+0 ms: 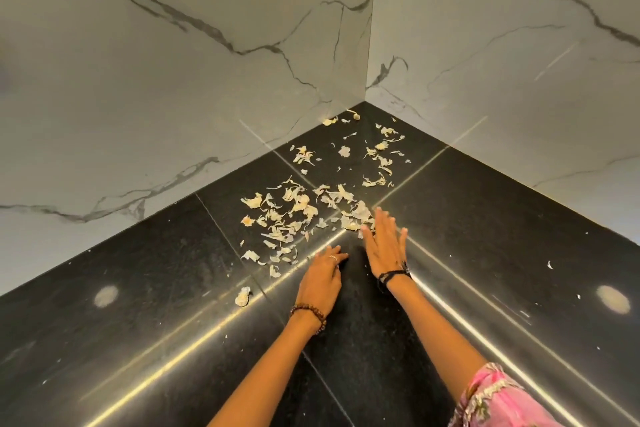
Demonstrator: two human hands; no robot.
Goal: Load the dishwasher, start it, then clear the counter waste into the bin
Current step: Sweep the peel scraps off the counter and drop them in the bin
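Observation:
Pale, papery garlic peels (294, 215) lie scattered over the black stone counter (138, 305), from the middle back into the wall corner. My right hand (382, 246) lies flat with straight fingers, its tips touching the near edge of the peel pile. My left hand (322, 274) rests on the counter just left of it, fingers loosely bent, a ring on one finger, holding nothing. A single larger peel scrap (243, 296) sits apart at the left, near my left wrist.
White marble-patterned walls (173, 80) meet in a corner behind the peels. More peels (379, 159) lie close to that corner. A few tiny white flecks (550, 264) dot the counter at the right. No bin or dishwasher is in view.

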